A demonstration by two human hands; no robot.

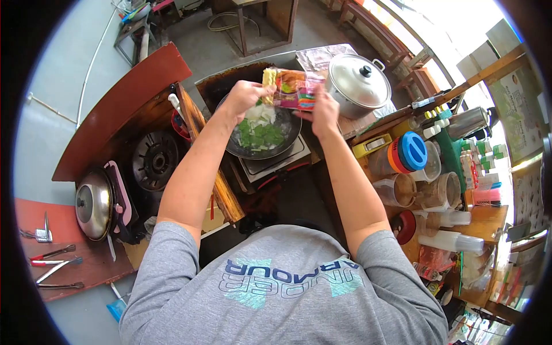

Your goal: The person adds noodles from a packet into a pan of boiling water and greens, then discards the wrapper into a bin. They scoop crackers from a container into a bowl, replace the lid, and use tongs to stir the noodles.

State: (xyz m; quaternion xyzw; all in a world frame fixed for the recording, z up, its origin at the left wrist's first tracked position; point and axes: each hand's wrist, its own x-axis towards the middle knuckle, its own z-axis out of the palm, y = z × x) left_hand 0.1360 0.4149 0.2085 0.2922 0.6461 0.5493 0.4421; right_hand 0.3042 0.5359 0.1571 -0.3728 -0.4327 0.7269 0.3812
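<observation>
Above the pan, both hands hold an instant noodle packet [292, 89] with a colourful printed wrapper. A yellow noodle block [268, 85] shows at its left end, where the fingers of my left hand [247, 99] are closed on it. My right hand [323, 110] grips the packet's right end, slightly blurred. Below them a dark frying pan [292, 127] sits on a portable stove [277, 164]. Chopped green leaves [260, 137] and pale white pieces [261, 114] lie in the pan, partly hidden by my left hand and the packet.
To the right of the pan stands a large lidded pot [361, 83]. Plastic containers [397, 190] and a blue-lidded jug [412, 152] line the right counter. On the left are a burner [156, 161], a domed lid [94, 204] and several tongs [57, 267]. A wooden board [224, 192] edges the stove area.
</observation>
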